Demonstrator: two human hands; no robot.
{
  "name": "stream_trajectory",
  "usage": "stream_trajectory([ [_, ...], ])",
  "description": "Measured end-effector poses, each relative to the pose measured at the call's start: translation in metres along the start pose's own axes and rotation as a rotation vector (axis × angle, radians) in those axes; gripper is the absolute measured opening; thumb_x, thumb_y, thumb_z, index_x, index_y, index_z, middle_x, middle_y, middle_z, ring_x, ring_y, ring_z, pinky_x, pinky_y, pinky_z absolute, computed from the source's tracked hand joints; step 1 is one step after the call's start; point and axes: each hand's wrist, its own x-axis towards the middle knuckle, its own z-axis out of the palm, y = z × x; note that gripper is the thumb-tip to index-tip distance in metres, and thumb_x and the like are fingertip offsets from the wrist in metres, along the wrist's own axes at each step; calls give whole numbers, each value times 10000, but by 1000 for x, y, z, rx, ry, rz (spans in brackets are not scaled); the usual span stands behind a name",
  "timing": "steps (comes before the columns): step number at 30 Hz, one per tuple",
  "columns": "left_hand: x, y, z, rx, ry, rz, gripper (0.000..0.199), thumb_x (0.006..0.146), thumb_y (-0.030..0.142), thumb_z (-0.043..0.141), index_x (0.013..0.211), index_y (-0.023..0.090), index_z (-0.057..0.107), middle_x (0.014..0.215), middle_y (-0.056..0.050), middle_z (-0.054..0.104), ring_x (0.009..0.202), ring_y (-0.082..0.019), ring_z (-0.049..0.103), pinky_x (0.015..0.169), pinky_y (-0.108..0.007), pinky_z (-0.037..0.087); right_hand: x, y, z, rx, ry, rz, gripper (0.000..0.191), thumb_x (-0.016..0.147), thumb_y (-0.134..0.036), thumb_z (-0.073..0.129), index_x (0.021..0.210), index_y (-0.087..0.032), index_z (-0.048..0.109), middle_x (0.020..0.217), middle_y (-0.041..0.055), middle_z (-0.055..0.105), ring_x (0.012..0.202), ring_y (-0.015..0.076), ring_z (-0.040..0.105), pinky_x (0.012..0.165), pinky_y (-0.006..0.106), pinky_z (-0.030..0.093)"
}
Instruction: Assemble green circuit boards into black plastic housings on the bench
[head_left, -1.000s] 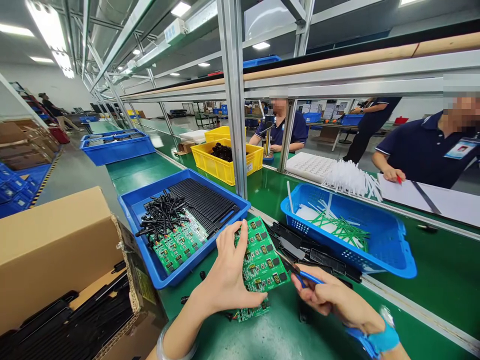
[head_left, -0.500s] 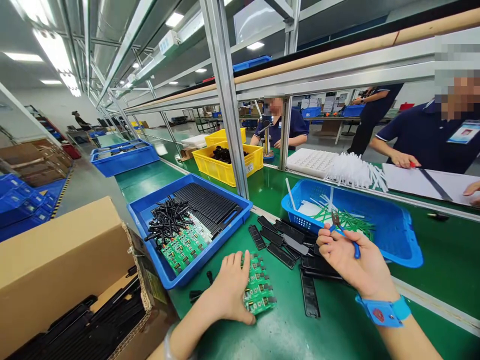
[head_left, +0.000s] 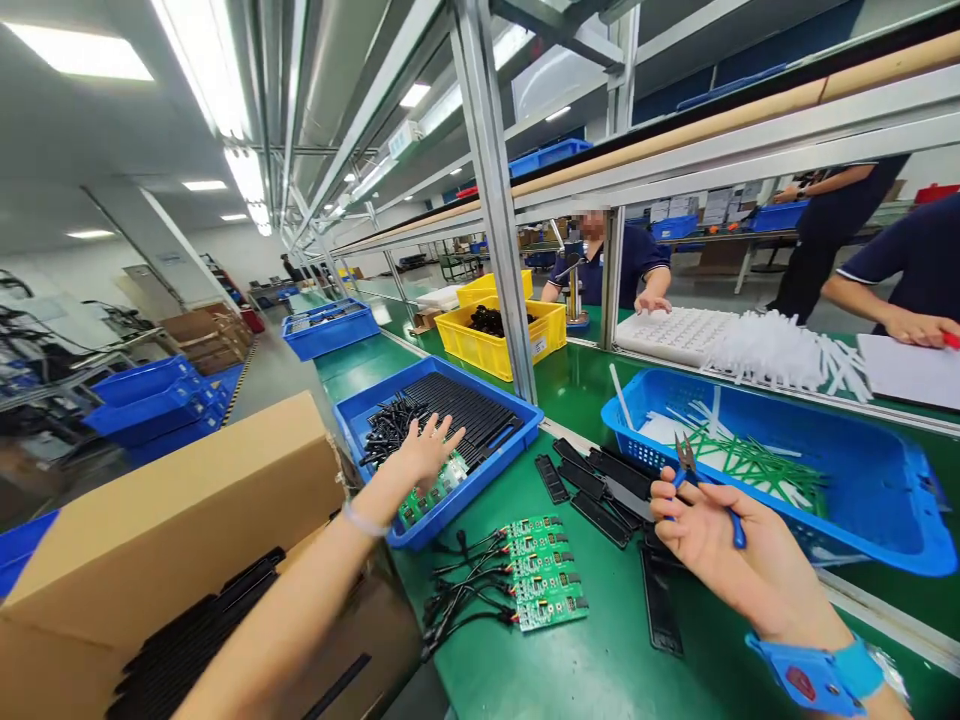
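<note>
My left hand [head_left: 427, 452], fingers spread, is over the blue tray [head_left: 480, 470], above green circuit boards and bundled black cables [head_left: 394, 425]. Whether it touches them I cannot tell. Black slotted plastic parts [head_left: 469, 405] fill the tray's far side. On the bench lies a green circuit board panel [head_left: 547, 575] with black leads [head_left: 461, 590] running to its left. My right hand [head_left: 720, 540], palm up, holds blue-handled cutting pliers [head_left: 686, 460] with the jaws pointing up. Near it lie several flat black plastic pieces [head_left: 600, 515].
A blue basket [head_left: 877, 500] with green and white strips stands at the right. A cardboard box [head_left: 187, 510] with black parts is at the left. A metal post [head_left: 499, 220] rises behind the tray. Co-workers sit across, near a white tray [head_left: 667, 330] and yellow bins [head_left: 480, 345].
My left hand has left the circuit board panel on the bench and moved up and left over the blue tray. The right hand still holds the pliers. The view has turned left.
</note>
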Motion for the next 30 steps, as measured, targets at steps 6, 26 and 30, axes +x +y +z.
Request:
stream_trajectory([
  [6, -13, -30, 20, -24, 30, 242, 925, 507, 348, 797, 1348, 210, 441, 1485, -171, 365, 1402, -328, 255, 1129, -543, 64, -5, 4, 0, -65, -60, -1, 236, 689, -110, 575, 920, -151, 599, 833, 54, 518, 645, 133, 478, 497, 236, 475],
  [26, -24, 95, -96, -244, 927, 412, 1200, 566, 437, 723, 1492, 96, 39, 1419, -247, 236, 1291, -455, 307, 995, -527, 403, -5, 15, 3, -563, -165, -519, 368, 766, -427, 725, 1022, -197, 592, 968, 68, 656, 842, 195, 601, 642, 298, 474],
  [30, -14, 154, -59, -376, 770, 570, 1222, 567, 330, 719, 1497, 161, -56, 1542, -245, -3, 1383, -474, 133, 1030, -605, 331, 1, 15, -2, -634, -112, -571, 369, 705, -384, 787, 996, -216, 634, 810, -5, 610, 763, 158, 568, 690, 277, 451],
])
